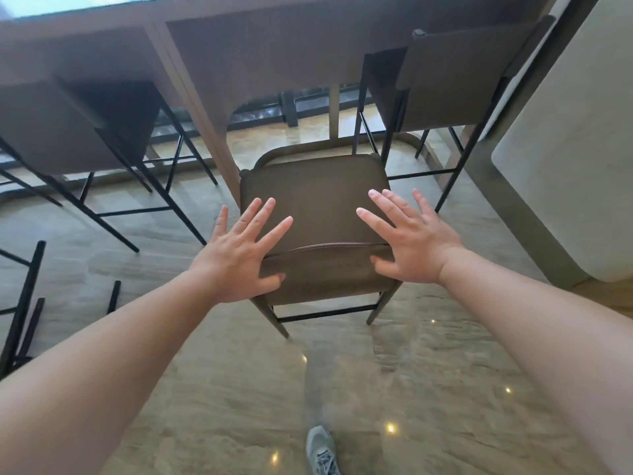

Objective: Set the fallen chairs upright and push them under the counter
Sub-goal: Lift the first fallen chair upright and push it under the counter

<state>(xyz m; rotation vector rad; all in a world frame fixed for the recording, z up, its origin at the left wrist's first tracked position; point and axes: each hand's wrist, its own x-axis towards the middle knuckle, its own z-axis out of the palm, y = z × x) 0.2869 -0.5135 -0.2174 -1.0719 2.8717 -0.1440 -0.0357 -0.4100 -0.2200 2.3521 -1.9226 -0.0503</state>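
From the head view, a brown chair (313,204) stands upright on the floor (428,389), its seat front close under the edge of the worktop (260,56) but most of it out in the open. The left hand (239,253) lies at the left end of the chair's low backrest, fingers spread and straight, thumb hooked under the front of the rail; the right hand (411,238) mirrors it at the right end. Neither truly grips; they press flat. Two more chairs, a left chair (58,128) and a right chair (445,80), already sit tucked under the worktop. At the far left edge, black legs (24,303) of what looks like a fallen chair lie on the floor. The pushing step seems in hand: next needs a straight, even shove from both palms so the chair slides between its neighbours. A grey shoe (320,449) steps forward.
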